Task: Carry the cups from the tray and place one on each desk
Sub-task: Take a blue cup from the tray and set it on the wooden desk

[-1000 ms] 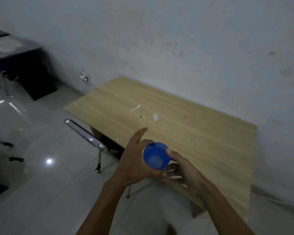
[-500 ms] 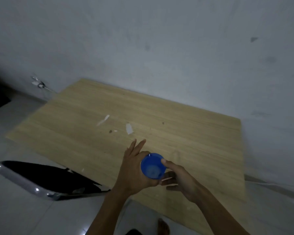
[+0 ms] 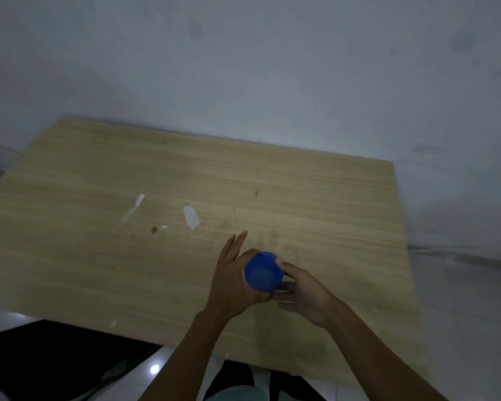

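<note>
A blue plastic cup (image 3: pixel 262 272) is held between both hands above the near middle of a light wooden desk (image 3: pixel 99 256). My left hand (image 3: pixel 233 280) wraps its left side with the fingers stretched forward. My right hand (image 3: pixel 304 293) grips its right side, thumb on the rim. I look into the cup's mouth from above; whether its base touches the desk is hidden. No tray is in view.
The desk stands against a pale wall (image 3: pixel 272 68). White paper scraps (image 3: pixel 191 217) and small dark spots (image 3: pixel 154 230) lie on its left middle. A dark chair (image 3: pixel 55 363) sits at the near left edge. Glossy tiled floor (image 3: pixel 460 299) shows to the right.
I have stepped closer, so the desk now fills the view and the chair sits at the lower left. Both hands kept hold of the blue cup and carried it over the desk.
</note>
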